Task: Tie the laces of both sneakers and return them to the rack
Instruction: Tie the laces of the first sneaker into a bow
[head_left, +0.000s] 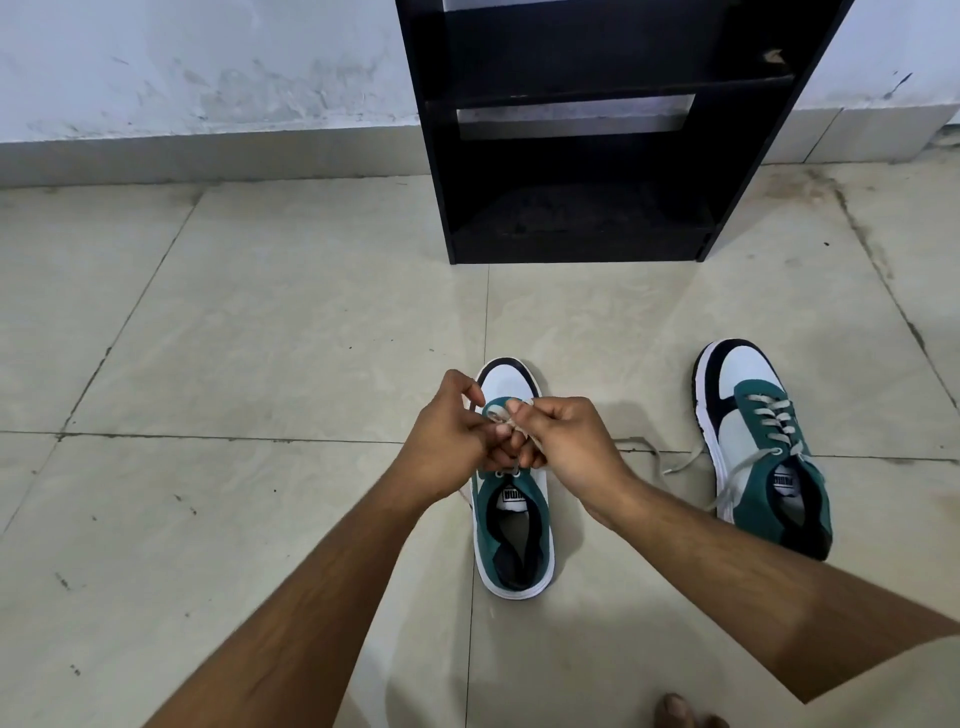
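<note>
A green, white and black sneaker (513, 530) stands on the floor in the middle, toe pointing away from me. Over its tongue my left hand (445, 434) and my right hand (563, 441) meet, both pinching its pale laces (498, 413); a loop shows between the thumbs. The hands hide the eyelets. The second sneaker (763, 441) lies to the right, its grey laces (675, 465) loose and trailing over the tiles to its left. The black shoe rack (576, 156) stands straight ahead against the wall, its shelves bare.
Beige floor tiles (260, 338) spread all around. A pale wall with a skirting (197, 150) runs behind the rack. My toes (680, 712) show at the bottom edge, right of centre.
</note>
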